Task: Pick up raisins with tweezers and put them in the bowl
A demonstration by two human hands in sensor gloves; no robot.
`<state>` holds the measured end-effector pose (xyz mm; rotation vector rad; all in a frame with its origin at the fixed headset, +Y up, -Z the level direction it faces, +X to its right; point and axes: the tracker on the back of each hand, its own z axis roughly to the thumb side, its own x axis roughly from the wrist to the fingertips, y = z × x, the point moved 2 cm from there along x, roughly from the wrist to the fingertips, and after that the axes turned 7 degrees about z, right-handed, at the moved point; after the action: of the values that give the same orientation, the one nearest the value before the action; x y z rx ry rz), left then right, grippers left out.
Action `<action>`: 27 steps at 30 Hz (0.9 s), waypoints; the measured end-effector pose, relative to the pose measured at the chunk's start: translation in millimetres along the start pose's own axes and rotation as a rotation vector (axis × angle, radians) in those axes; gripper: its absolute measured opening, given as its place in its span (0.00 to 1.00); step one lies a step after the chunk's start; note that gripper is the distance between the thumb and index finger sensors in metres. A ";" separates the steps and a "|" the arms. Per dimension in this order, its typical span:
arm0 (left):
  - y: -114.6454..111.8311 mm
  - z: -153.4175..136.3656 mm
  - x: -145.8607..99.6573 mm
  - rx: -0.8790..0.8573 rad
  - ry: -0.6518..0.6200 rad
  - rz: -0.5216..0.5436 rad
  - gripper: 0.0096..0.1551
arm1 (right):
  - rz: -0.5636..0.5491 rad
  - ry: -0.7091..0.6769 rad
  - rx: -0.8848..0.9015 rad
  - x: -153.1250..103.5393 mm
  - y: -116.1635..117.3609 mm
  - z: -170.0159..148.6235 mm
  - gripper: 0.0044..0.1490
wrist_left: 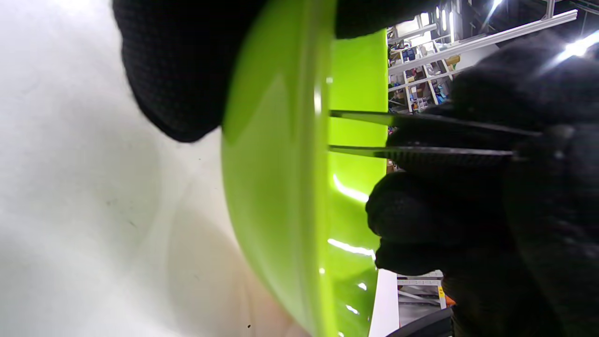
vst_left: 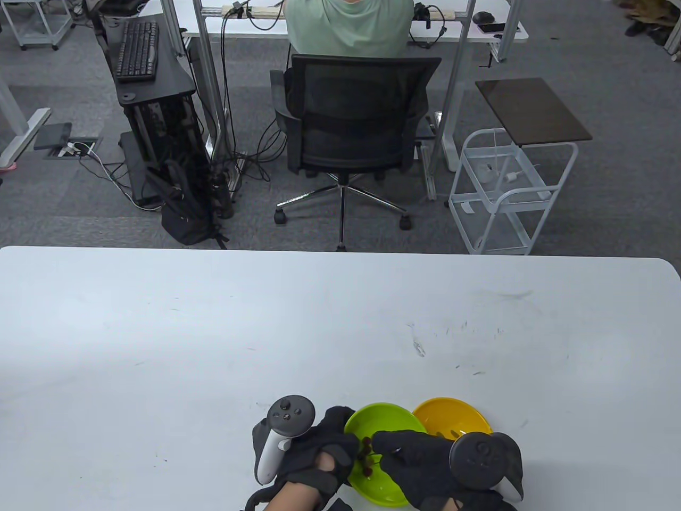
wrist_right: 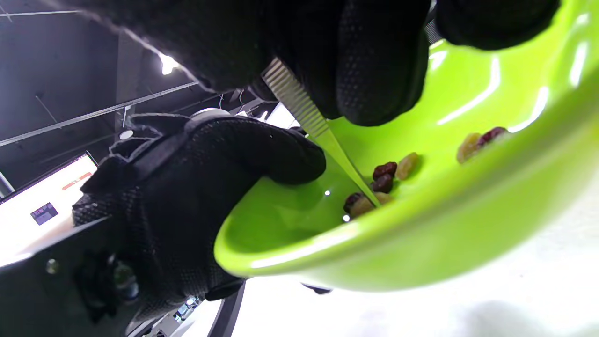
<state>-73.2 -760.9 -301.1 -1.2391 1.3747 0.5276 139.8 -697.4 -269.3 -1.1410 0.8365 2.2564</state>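
Observation:
A green bowl (vst_left: 379,423) stands at the table's near edge with several dark and yellow raisins (vst_left: 367,453) in it. My left hand (vst_left: 332,434) grips the bowl's left rim, with the thumb over the rim in the right wrist view (wrist_right: 281,159). My right hand (vst_left: 409,452) pinches metal tweezers (wrist_right: 304,110) over the bowl. Their tips reach down among the raisins (wrist_right: 383,178) in the green bowl (wrist_right: 421,243). In the left wrist view the tweezers' two arms (wrist_left: 444,151) stand slightly apart above the bowl (wrist_left: 281,187). A yellow bowl (vst_left: 452,415) sits just right of the green one.
The white table (vst_left: 266,330) stretches far and wide beyond the bowls, with faint scuff marks (vst_left: 417,343) at mid right. Past the table's far edge stand an office chair (vst_left: 354,122) and a white cart (vst_left: 505,197).

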 end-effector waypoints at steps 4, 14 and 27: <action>-0.1 -0.4 0.3 0.004 -0.002 0.001 0.36 | -0.002 0.004 0.002 0.4 -0.1 -0.4 0.24; 2.0 -0.6 -0.6 -0.008 0.000 0.006 0.36 | -0.030 -0.016 -0.013 0.5 -3.2 0.0 0.25; 12.1 -5.4 0.9 -0.014 0.017 0.034 0.36 | -0.224 0.004 0.056 -26.9 -61.6 -14.9 0.23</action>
<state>-86.0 -761.8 -304.7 -1.2361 1.4100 0.5524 202.0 -668.2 -272.7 -1.1526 0.7294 2.0372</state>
